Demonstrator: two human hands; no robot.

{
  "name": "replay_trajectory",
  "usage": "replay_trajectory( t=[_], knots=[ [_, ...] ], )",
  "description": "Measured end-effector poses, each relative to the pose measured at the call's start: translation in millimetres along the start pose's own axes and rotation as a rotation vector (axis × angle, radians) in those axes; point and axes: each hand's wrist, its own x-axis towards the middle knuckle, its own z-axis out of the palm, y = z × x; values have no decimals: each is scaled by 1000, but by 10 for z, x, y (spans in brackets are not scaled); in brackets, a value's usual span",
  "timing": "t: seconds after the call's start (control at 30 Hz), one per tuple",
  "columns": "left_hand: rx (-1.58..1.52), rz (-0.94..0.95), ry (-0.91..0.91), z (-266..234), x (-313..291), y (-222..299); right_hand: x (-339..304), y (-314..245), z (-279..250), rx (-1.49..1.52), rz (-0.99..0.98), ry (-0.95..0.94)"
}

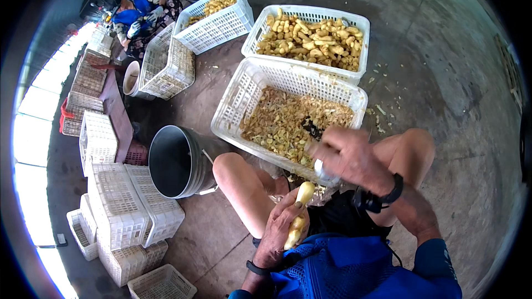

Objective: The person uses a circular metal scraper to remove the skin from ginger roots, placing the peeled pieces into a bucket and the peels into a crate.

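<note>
My left hand [281,222], low in front of my lap, is wrapped round a peeled, pale yellow knobby root [305,192] that looks like ginger. The root points up and away, with its smooth far end standing clear of my fingers. My right hand [346,152] is raised over the near right corner of a white crate [226,113]. Its fingers are curled and smeared by motion, and I cannot make out what they hold. Inside the crate lie brown and yellow peelings [277,127], with a dark object [312,128] among them beside my right hand.
A white crate [363,50] of yellow roots adjoins the peelings crate. A dark bucket [191,188] stands left of my knee. Stacked white crates [116,199] line the left side. Another person [138,14] sits at the far left near a crate of roots [216,36].
</note>
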Motion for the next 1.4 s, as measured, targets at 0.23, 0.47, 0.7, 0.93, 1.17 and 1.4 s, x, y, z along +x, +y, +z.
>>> replay_trajectory(
  t=[0.23,0.47,0.7,0.93,1.17,1.4],
  knots=[
    [144,0,-43,-53,-79,18,61,281,226,-284,-117,-6],
    [294,104,-77,-60,-69,-4,6,48,141,103,-60,-166],
    [-211,-25,-92,-159,31,-31,77,159,-7,-69,-26,80],
    [-350,-136,-61,-229,212,-276,-306,166,641,-278,-373,60],
    [-162,-39,-57,-119,36,-94,50,154,195,-404,-299,323],
    [-305,-115,-20,-166,172,-312,-250,257,628,-289,-401,83]
  ],
)
